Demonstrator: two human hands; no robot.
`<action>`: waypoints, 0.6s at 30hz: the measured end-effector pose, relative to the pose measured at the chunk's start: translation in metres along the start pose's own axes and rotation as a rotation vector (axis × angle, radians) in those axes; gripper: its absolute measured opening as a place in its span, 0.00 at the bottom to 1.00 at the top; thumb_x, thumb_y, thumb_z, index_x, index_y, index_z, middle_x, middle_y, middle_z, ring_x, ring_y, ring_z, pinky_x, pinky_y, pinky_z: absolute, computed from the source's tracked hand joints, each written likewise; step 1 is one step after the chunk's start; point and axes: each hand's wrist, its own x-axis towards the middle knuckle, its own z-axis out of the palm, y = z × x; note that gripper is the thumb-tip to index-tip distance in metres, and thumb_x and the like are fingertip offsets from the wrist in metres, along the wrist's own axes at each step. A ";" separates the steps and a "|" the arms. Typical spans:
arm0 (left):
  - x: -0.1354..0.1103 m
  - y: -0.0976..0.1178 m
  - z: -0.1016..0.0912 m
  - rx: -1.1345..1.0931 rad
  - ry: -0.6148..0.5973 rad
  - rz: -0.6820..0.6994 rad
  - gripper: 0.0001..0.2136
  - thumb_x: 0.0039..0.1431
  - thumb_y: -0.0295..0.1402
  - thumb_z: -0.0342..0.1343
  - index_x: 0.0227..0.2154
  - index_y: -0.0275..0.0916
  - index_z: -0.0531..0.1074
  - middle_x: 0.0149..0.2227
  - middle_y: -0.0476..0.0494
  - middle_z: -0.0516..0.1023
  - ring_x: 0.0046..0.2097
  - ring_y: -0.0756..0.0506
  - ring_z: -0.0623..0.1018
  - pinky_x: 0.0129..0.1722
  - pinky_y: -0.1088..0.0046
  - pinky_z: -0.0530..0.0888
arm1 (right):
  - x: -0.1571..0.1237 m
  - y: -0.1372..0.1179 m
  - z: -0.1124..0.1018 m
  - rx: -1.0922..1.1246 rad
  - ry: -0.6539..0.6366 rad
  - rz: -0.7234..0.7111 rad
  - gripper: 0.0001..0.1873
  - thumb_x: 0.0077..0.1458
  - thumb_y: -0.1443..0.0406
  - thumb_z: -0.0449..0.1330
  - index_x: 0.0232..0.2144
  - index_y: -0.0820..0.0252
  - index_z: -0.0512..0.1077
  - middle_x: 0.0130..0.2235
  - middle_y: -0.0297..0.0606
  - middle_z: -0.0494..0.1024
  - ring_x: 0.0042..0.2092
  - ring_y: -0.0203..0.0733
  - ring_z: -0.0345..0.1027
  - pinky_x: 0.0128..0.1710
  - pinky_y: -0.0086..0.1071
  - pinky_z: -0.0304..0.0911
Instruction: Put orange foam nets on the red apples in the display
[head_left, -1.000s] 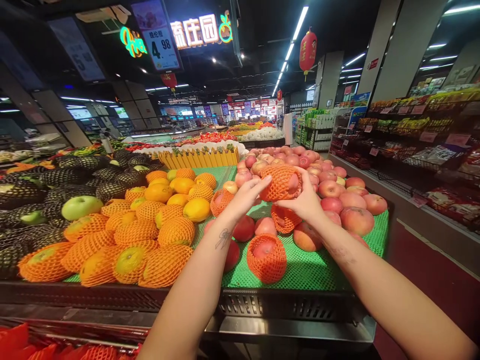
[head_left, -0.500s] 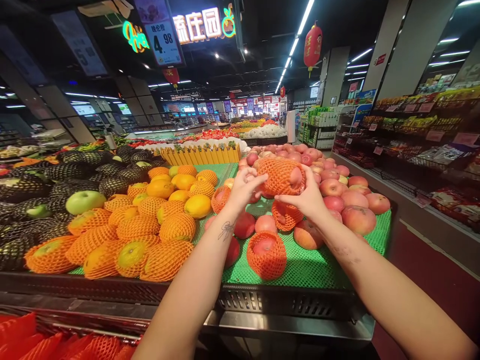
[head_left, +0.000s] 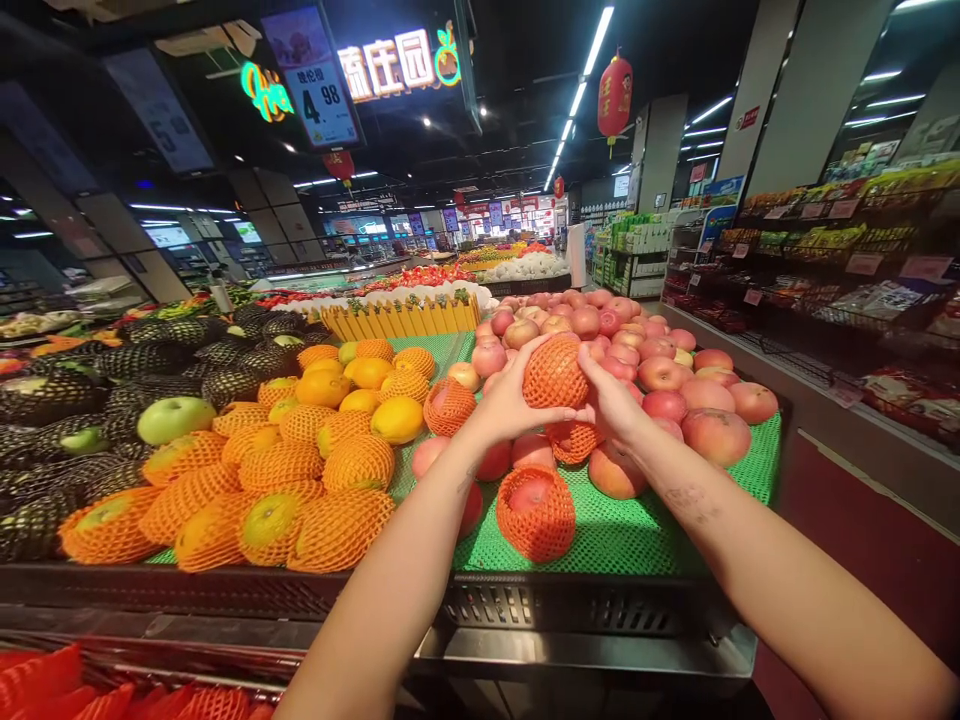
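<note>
Between both hands I hold an apple in an orange foam net (head_left: 556, 372), just above the apple pile. My left hand (head_left: 511, 398) wraps its left side, with the thumb low in front. On its right side my right hand (head_left: 609, 396) is closed around it. Below the hands, another netted apple (head_left: 535, 512) sits on the green mesh mat (head_left: 622, 540), its red top showing through the net opening. One more netted apple (head_left: 573, 442) is partly hidden under my hands, and a netted apple (head_left: 449, 405) lies to the left.
Bare red apples (head_left: 716, 437) are heaped behind and to the right. Oranges in orange nets (head_left: 358, 462) fill the left, beside dark-netted fruit (head_left: 154, 360) and a green apple (head_left: 175, 420). Red foam nets (head_left: 45, 680) lie at the lower left. A black tray edge (head_left: 562, 603) runs along the front.
The netted apple has come into a more rounded, upright position between my hands. My left hand has moved from its upper left edge to wrap round its side, and the hands are closer together.
</note>
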 end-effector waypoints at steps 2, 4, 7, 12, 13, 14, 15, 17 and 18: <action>-0.001 -0.002 0.003 0.105 0.061 0.006 0.50 0.43 0.47 0.75 0.67 0.44 0.56 0.66 0.33 0.65 0.68 0.30 0.66 0.68 0.46 0.63 | 0.006 0.004 -0.004 -0.083 -0.002 -0.030 0.33 0.63 0.42 0.53 0.62 0.50 0.66 0.64 0.41 0.70 0.64 0.55 0.67 0.47 0.49 0.78; -0.002 -0.002 0.005 0.196 0.099 0.048 0.50 0.44 0.44 0.74 0.68 0.43 0.54 0.66 0.33 0.66 0.67 0.31 0.67 0.67 0.47 0.64 | 0.010 0.005 -0.008 -0.186 0.001 -0.108 0.36 0.59 0.41 0.56 0.63 0.51 0.66 0.67 0.39 0.67 0.68 0.57 0.60 0.53 0.51 0.75; -0.002 0.002 0.004 0.292 0.183 0.098 0.45 0.45 0.35 0.72 0.65 0.43 0.57 0.62 0.36 0.70 0.63 0.35 0.71 0.64 0.52 0.68 | 0.012 0.003 -0.015 -0.401 0.041 -0.304 0.41 0.58 0.40 0.56 0.64 0.57 0.67 0.69 0.40 0.64 0.72 0.54 0.52 0.69 0.49 0.58; 0.000 0.003 -0.018 0.441 0.300 -0.141 0.40 0.45 0.37 0.70 0.61 0.42 0.58 0.61 0.34 0.71 0.60 0.31 0.74 0.58 0.51 0.73 | 0.008 0.006 -0.027 -0.980 0.034 -0.366 0.44 0.54 0.47 0.66 0.66 0.62 0.64 0.66 0.49 0.67 0.67 0.58 0.61 0.69 0.51 0.55; -0.001 0.002 -0.023 0.492 0.255 -0.225 0.42 0.45 0.37 0.69 0.62 0.41 0.55 0.60 0.32 0.71 0.59 0.30 0.75 0.55 0.51 0.74 | 0.007 0.008 -0.029 -1.103 -0.033 -0.295 0.46 0.48 0.50 0.71 0.65 0.62 0.65 0.64 0.50 0.70 0.65 0.59 0.64 0.66 0.51 0.58; -0.001 0.001 -0.027 0.544 0.184 -0.302 0.45 0.45 0.38 0.69 0.64 0.39 0.52 0.60 0.29 0.71 0.57 0.28 0.75 0.52 0.51 0.75 | 0.006 0.011 -0.030 -1.207 -0.110 -0.215 0.49 0.42 0.54 0.76 0.64 0.61 0.66 0.62 0.50 0.72 0.63 0.59 0.66 0.64 0.50 0.61; -0.002 -0.001 -0.030 0.590 0.100 -0.365 0.47 0.45 0.38 0.69 0.65 0.37 0.50 0.59 0.27 0.71 0.56 0.27 0.76 0.49 0.52 0.76 | 0.006 0.013 -0.030 -1.285 -0.172 -0.133 0.51 0.38 0.58 0.78 0.63 0.60 0.67 0.60 0.49 0.73 0.60 0.59 0.68 0.62 0.48 0.64; -0.004 -0.004 -0.029 0.647 -0.067 -0.437 0.49 0.43 0.39 0.70 0.65 0.34 0.49 0.55 0.25 0.74 0.53 0.25 0.78 0.44 0.54 0.76 | 0.005 0.015 -0.030 -1.366 -0.201 -0.013 0.49 0.34 0.64 0.79 0.60 0.59 0.68 0.58 0.45 0.75 0.56 0.55 0.71 0.58 0.43 0.67; -0.005 -0.005 -0.026 0.654 -0.135 -0.453 0.49 0.41 0.40 0.71 0.64 0.34 0.52 0.53 0.25 0.76 0.52 0.25 0.78 0.44 0.54 0.76 | 0.005 0.014 -0.029 -1.378 -0.172 0.019 0.47 0.35 0.65 0.79 0.59 0.59 0.68 0.56 0.43 0.76 0.55 0.54 0.72 0.56 0.40 0.68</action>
